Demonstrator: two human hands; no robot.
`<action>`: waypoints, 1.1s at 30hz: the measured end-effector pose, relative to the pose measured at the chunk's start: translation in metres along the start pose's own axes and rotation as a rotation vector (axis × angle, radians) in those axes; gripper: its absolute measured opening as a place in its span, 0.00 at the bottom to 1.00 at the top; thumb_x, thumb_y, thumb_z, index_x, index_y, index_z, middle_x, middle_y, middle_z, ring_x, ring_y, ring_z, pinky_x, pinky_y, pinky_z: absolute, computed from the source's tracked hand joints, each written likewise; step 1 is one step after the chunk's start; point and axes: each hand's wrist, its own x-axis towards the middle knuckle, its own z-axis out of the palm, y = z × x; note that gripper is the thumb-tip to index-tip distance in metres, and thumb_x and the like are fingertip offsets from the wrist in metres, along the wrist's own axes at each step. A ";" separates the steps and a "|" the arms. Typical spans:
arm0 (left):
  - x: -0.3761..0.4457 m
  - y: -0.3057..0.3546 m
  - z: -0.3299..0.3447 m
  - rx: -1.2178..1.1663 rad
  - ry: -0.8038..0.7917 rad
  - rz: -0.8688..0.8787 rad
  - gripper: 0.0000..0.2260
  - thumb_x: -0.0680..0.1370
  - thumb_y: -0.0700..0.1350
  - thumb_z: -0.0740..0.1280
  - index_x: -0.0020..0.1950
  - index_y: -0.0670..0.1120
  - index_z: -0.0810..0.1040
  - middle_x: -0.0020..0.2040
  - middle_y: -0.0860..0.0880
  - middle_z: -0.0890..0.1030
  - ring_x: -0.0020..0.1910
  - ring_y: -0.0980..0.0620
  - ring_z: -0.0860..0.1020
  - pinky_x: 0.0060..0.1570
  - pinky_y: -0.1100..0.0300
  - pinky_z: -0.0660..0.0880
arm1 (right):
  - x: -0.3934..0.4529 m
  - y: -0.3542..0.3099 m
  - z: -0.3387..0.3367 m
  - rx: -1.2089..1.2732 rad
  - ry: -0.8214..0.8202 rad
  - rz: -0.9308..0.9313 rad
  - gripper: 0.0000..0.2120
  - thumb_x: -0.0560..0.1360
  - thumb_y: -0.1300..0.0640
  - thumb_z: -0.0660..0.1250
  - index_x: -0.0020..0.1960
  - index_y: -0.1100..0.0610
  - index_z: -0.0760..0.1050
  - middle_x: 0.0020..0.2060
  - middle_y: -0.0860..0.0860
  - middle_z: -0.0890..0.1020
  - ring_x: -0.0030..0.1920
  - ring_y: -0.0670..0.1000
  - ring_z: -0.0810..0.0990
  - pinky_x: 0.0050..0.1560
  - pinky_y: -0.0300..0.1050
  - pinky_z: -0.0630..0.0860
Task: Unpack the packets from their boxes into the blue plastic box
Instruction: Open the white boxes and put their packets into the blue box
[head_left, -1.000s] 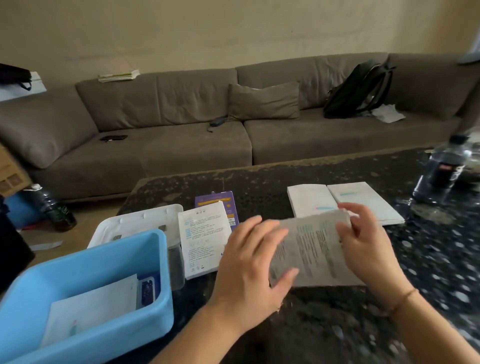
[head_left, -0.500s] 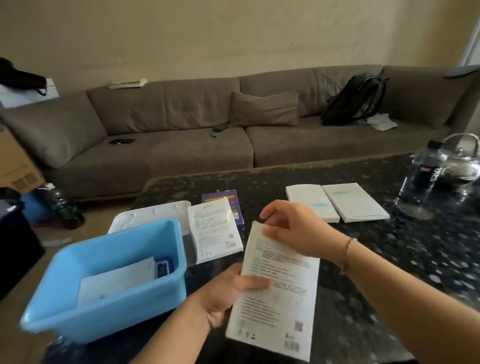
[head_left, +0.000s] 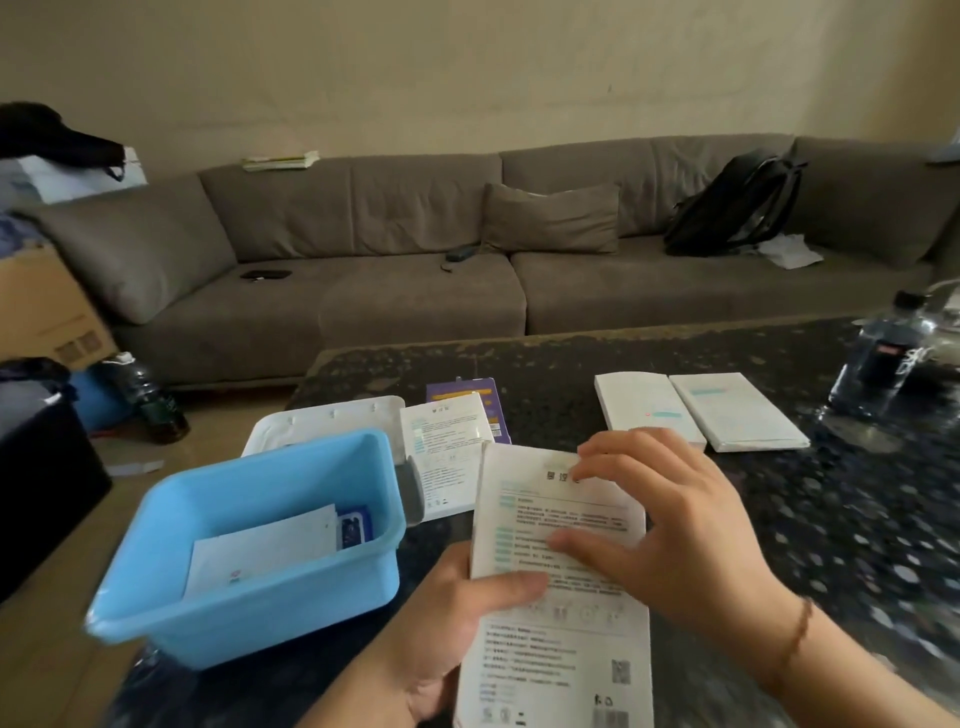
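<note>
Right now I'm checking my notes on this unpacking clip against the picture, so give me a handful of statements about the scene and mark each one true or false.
1. The left hand grips the white printed box by its left edge. True.
2. The blue plastic box holds nothing. False: a white packet and a small blue item lie inside.
3. The right hand rests on the held box's printed face. True.
4. Two white boxes lie side by side on the dark table. True.
5. The backpack stands on the floor. False: it is on the sofa.
</note>
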 end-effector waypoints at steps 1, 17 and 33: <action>-0.002 0.000 0.001 0.027 0.003 0.015 0.11 0.74 0.39 0.69 0.55 0.44 0.84 0.58 0.36 0.82 0.58 0.36 0.81 0.59 0.42 0.77 | -0.001 -0.002 0.002 0.008 0.013 0.002 0.23 0.68 0.31 0.66 0.51 0.48 0.81 0.55 0.42 0.80 0.53 0.46 0.78 0.51 0.47 0.78; -0.013 0.002 0.002 0.162 0.008 0.037 0.13 0.76 0.40 0.68 0.59 0.43 0.82 0.59 0.40 0.83 0.59 0.39 0.81 0.60 0.44 0.77 | -0.007 -0.001 0.014 -0.053 0.136 -0.098 0.12 0.76 0.43 0.67 0.48 0.50 0.83 0.52 0.45 0.82 0.47 0.49 0.81 0.47 0.49 0.75; -0.006 -0.009 0.011 0.245 0.167 0.151 0.09 0.75 0.43 0.70 0.54 0.47 0.85 0.53 0.46 0.86 0.53 0.47 0.84 0.49 0.58 0.80 | -0.023 -0.019 0.036 0.025 0.278 0.149 0.09 0.73 0.47 0.69 0.43 0.51 0.85 0.54 0.46 0.83 0.55 0.53 0.80 0.48 0.54 0.78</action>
